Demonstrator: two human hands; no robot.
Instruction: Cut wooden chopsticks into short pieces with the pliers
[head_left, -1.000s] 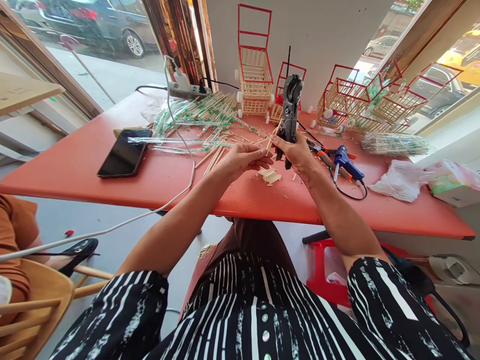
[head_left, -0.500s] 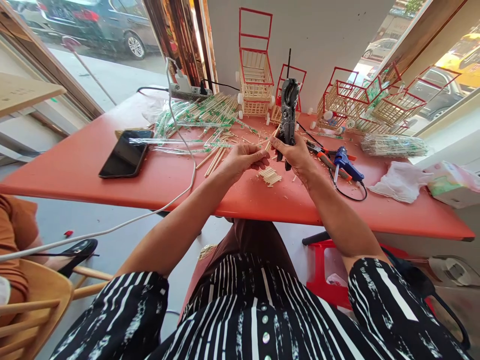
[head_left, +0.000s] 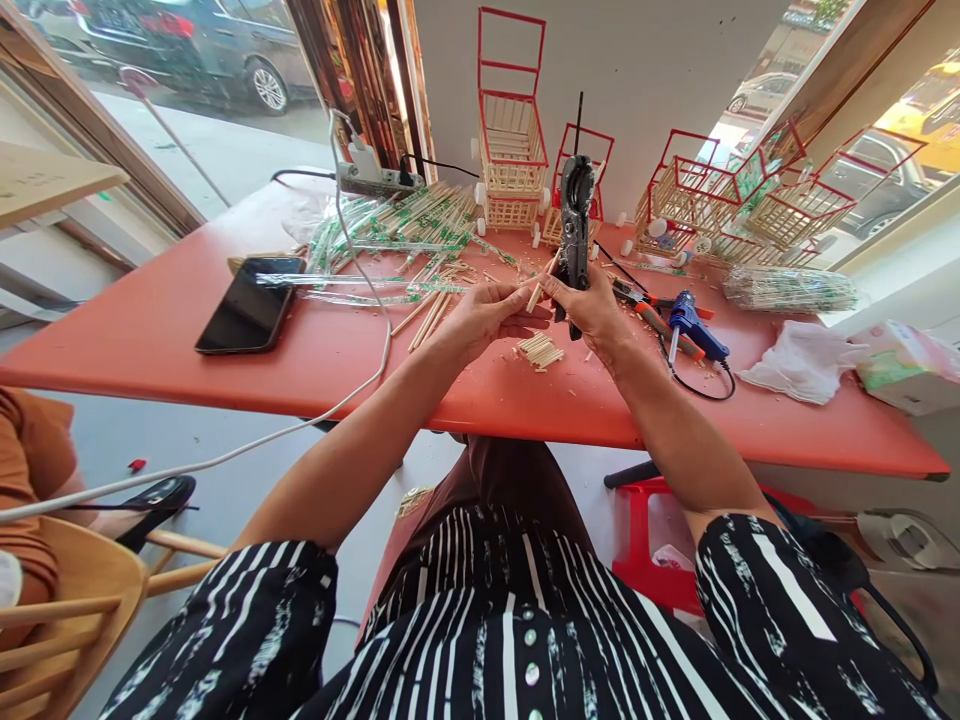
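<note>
My right hand is wrapped around a black hand cutter, held upright above the table. A thin wooden stick slants up beside the cutter's jaws, its near end between the thumb and fingers of my left hand. That hand's other fingers stretch out toward the cutter. Just below both hands, a small pile of short cut stick pieces lies on the red table. Several longer sticks lie to the left of my left hand.
Wrapped chopsticks and a phone lie on the left, crossed by a white cable. Small stick-built carts stand at the back. Pliers, a blue glue gun and a plastic bag are on the right.
My left hand's fingers have straightened and reached a little to the right, toward the cutter. The right hand and the cutter have hardly moved.
</note>
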